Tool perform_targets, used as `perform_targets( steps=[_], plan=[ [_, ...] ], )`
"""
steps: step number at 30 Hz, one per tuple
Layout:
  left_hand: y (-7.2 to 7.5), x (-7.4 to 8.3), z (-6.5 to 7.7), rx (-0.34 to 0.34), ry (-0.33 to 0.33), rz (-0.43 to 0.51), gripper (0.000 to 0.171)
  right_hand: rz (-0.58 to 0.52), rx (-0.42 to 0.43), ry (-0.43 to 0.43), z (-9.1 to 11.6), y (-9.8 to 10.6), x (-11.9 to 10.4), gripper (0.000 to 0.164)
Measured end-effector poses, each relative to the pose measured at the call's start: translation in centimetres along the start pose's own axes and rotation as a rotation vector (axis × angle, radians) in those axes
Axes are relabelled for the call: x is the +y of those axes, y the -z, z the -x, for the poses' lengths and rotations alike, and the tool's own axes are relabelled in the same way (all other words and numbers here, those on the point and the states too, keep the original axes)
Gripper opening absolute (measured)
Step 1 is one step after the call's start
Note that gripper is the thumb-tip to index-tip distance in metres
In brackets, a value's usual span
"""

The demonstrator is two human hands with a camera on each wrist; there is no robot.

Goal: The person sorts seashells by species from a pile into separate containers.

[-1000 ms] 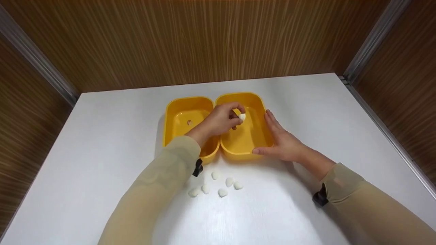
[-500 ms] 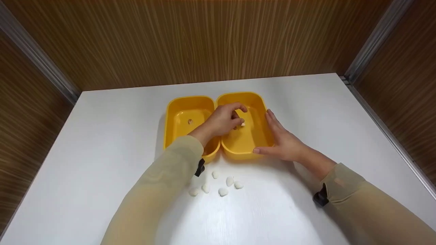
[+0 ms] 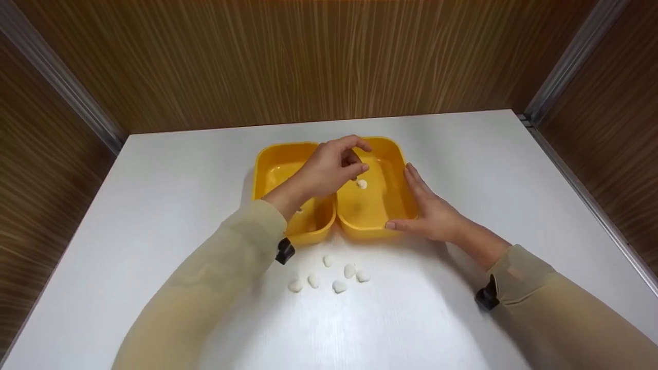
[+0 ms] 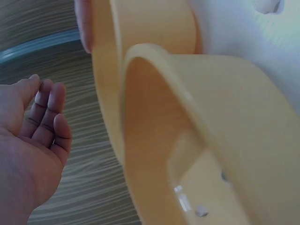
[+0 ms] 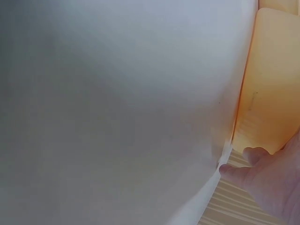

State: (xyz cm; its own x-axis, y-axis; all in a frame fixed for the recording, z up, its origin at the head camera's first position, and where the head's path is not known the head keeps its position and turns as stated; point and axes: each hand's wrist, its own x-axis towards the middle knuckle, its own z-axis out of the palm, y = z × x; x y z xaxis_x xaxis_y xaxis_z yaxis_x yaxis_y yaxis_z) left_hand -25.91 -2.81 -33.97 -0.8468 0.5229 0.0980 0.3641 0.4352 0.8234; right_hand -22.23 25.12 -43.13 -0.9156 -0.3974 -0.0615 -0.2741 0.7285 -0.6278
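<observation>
Over the two yellow boxes my left hand (image 3: 329,167) hovers with loosely bent fingers, its thumb and index finger apart; the left wrist view shows no object in this hand (image 4: 37,126). Below its fingertips, a white pebble (image 3: 362,184) lies on the floor of the right yellow box (image 3: 378,233). My right hand (image 3: 434,213) rests spread against that box's right side, thumb at the near rim and fingers straight along the wall. The left yellow box (image 3: 259,159) stands alongside, partly covered by my left forearm. Small pebbles (image 4: 201,211) lie inside it.
Several white pebbles (image 3: 339,286) lie scattered on the white table (image 3: 411,318) in front of the boxes. Wood-grain panels (image 3: 318,61) enclose the table at the back and sides, with metal profiles (image 3: 570,56) at the corners.
My left hand has let go of the white pebble, which now lies in the right box. The hand has lifted up and slightly back. My right hand keeps its place on the box.
</observation>
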Motion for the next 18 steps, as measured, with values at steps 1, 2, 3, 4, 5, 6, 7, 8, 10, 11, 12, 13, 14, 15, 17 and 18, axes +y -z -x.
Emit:
perform_targets(
  steps=[1,2,3,4,5,6,7,8,10,11,12,13,14,15,17,18],
  plan=[
    [0.3,0.3,0.3,-0.001,-0.012,0.003,0.030,-0.001,0.002,0.000,0.0,0.0,0.0,0.130],
    [0.5,0.6,0.6,0.000,-0.021,0.005,0.030,-0.001,0.004,-0.001,0.0,0.1,0.0,0.130],
    [0.8,0.8,1.0,-0.003,-0.026,0.008,0.030,0.000,0.006,-0.001,0.0,0.1,0.0,0.130],
    [1.0,1.1,1.4,-0.007,-0.034,0.011,0.030,0.002,0.006,-0.002,-0.1,0.2,0.1,0.130],
    [1.2,1.2,1.8,-0.009,-0.043,0.010,0.030,0.006,0.007,-0.003,-0.1,0.2,0.1,0.130],
    [1.4,1.4,2.3,-0.014,-0.051,0.009,0.030,0.008,0.008,-0.005,-0.1,0.2,0.1,0.131],
    [1.6,1.5,2.8,-0.017,-0.061,0.009,0.030,0.010,0.009,-0.005,-0.2,0.2,0.1,0.131],
    [1.7,1.6,3.3,-0.020,-0.073,0.008,0.030,0.008,0.010,0.002,-0.2,0.2,0.2,0.131],
    [2.0,1.7,4.4,-0.020,-0.102,0.003,0.030,0.003,0.012,0.011,-0.3,0.2,0.3,0.132],
    [2.1,1.7,4.9,-0.017,-0.116,0.001,0.029,0.000,0.013,0.015,-0.3,0.2,0.4,0.132],
    [2.1,1.7,5.5,-0.013,-0.129,0.002,0.029,-0.005,0.014,0.020,-0.3,0.2,0.4,0.132],
    [2.1,1.7,6.1,-0.010,-0.144,0.004,0.028,-0.007,0.016,0.025,-0.3,0.2,0.4,0.132],
    [2.2,1.6,6.6,-0.007,-0.155,0.006,0.028,-0.009,0.016,0.027,-0.3,0.2,0.5,0.132],
    [2.2,1.5,7.2,-0.005,-0.165,0.008,0.027,-0.006,0.017,0.024,-0.3,0.2,0.5,0.132],
    [2.2,1.3,8.4,-0.005,-0.182,0.012,0.027,-0.003,0.017,0.022,-0.4,0.2,0.5,0.132],
    [2.2,1.2,8.9,-0.006,-0.190,0.015,0.026,0.000,0.019,0.019,-0.4,0.3,0.5,0.132]
  ],
)
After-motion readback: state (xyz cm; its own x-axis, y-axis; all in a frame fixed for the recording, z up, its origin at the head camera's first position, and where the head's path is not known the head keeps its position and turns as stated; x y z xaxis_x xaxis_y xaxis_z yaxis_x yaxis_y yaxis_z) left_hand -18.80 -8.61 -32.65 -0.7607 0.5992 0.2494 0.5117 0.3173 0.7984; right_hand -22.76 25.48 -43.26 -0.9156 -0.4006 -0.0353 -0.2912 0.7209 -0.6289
